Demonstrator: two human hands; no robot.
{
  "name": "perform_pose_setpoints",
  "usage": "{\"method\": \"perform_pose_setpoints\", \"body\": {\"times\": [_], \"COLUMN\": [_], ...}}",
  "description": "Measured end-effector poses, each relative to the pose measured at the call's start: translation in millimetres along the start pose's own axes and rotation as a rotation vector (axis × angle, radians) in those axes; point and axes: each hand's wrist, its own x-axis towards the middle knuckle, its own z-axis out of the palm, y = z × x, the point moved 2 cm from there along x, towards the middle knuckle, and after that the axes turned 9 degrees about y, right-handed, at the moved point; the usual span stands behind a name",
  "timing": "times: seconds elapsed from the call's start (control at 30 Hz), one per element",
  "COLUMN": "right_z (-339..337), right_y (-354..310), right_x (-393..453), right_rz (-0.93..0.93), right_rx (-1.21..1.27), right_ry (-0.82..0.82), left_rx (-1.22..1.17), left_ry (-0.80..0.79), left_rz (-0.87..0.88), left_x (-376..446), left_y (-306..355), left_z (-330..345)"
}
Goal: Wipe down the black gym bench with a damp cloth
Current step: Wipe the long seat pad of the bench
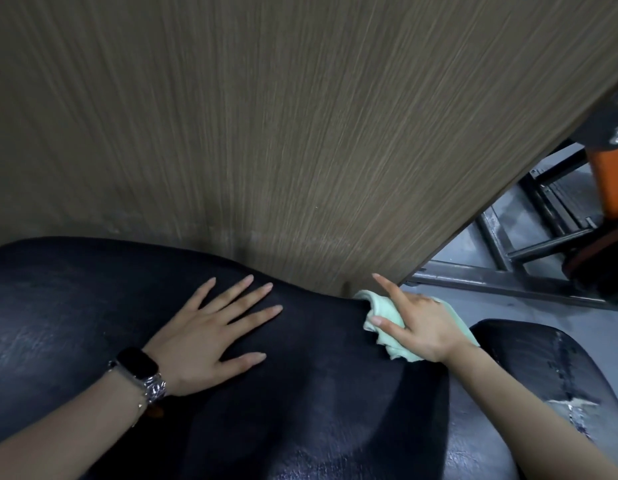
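Observation:
The black padded gym bench [93, 306] fills the lower half of the view, its far edge against a wall. My left hand [214, 323] lies flat on the pad with fingers spread; a dark watch sits on that wrist. My right hand [421, 323] holds a crumpled pale green cloth [387, 313] at the bench's far right corner, thumb over the cloth and index finger pointing up toward the wall. A second black pad [542, 368] with worn, cracked patches lies at the lower right, across a narrow gap.
A brown wood-grain wall panel [266, 116] rises directly behind the bench. To the right, on the grey floor [491, 223], stands a black metal frame [508, 278] with orange parts [612, 181] of another machine.

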Motion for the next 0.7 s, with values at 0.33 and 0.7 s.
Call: {"method": "perform_pose_setpoints", "body": {"times": [0.33, 0.7], "right_z": [-5, -6], "right_y": [29, -19], "right_x": [-16, 7], "right_rz": [0.166, 0.078], "right_rx": [-0.019, -0.085], "right_ry": [-0.053, -0.051], "left_rx": [-0.013, -0.044], "left_ry": [0.005, 0.006], "left_rz": [-0.006, -0.02], "left_x": [0, 1], "left_y": [-1, -1], "left_z": [2, 1]}}
